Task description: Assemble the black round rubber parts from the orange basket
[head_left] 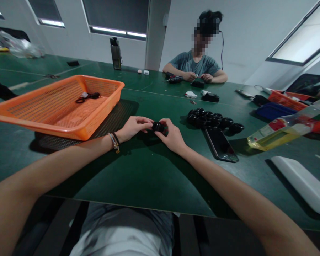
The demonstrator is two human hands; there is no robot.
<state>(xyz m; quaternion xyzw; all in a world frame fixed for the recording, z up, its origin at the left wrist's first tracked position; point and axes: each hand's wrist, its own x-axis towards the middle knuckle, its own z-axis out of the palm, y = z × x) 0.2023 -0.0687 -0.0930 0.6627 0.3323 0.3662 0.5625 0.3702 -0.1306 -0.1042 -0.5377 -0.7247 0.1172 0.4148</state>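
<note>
Head view: both forearms reach out over a green table (149, 170). Left hand (133, 128) and right hand (172, 137) meet near the table's middle, both closed on one small black part (158, 126). Part is round, dark, glossy, knob-like; finer detail too small to tell. Left fingertips curl onto its left side, right fingers wrap its right side and partly hide it. It sits just above or on the tabletop; cannot tell which. Left wrist carries a bracelet (114, 142).

Writing: bottle (288, 129) lying on its side at right has a red label, text unreadable. No brand legible anywhere.

Surroundings:
- Pile of parts (213, 120), same black round kind, right of the hands, well within reach.
- Phone (220, 144), screen dark, lying flat just in front of that pile.
- Orange basket (56, 105) to the left, tilted on a black mat (114, 117); some black bits (88, 96) inside.
- White flat object (301, 183) at near right.
- Red tray (290, 99) and blue tray (272, 111) at far right.
- Dark flask (116, 53) upright at the far edge.
- Another person (197, 64) sits across, hands busy with small dark items.

Nothing lies between the hands and the pile.
</note>
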